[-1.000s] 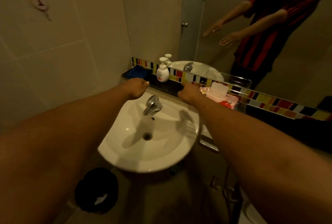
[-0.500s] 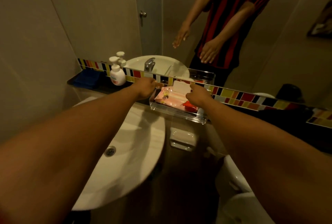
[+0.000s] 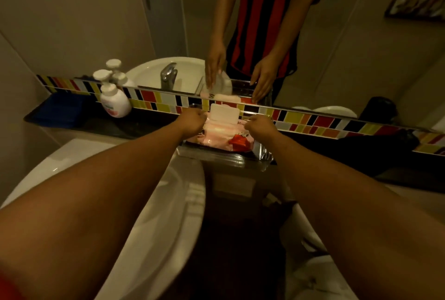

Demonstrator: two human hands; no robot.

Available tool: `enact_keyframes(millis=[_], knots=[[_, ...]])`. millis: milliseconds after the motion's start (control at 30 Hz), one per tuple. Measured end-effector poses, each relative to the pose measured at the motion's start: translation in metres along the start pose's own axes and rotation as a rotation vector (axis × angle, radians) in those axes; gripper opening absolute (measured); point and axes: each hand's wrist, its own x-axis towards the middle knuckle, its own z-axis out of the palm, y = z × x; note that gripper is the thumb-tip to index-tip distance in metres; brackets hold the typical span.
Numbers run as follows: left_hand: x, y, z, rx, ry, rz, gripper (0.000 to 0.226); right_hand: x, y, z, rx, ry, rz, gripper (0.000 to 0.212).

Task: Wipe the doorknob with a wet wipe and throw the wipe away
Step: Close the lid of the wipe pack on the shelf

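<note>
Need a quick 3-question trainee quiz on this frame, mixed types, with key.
1. True or false: the wipe pack lid stands flipped open.
2. The pack sits in: A) the sink B) a clear tray C) the blue cloth
3. Fill in: the soap dispenser stands to the ___ of the left hand.

Key: 1 true; 2 B; 3 left. The right hand also reaches the pack.

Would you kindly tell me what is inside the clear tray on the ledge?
The clear tray holds a pink wet-wipe pack with its white lid open. Both hands cover the pack's sides.
</note>
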Motion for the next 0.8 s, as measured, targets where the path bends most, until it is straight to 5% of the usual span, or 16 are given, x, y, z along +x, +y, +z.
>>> enact_keyframes(millis=[133,467,633,800], knots=[[0.033,-0.009,0.000,-0.032,0.021,-0.046,0.036,0.022,-0.008,0.002,-0.009,-0.050,0.085,0.027],[0.070,-0.019,0.016,-0.225,0.016,-0.111,0.029,0.036,-0.007,0.030,0.463,-0.056,0.146,0.036],[0.063,-0.015,0.016,-0.241,-0.008,-0.082,0.037,0.037,-0.006,0.035,0.324,0.023,0.076,0.038],[0.062,-0.012,0.018,-0.196,-0.057,-0.063,0.042,0.031,-0.009,0.031,0.454,-0.058,0.099,0.041]])
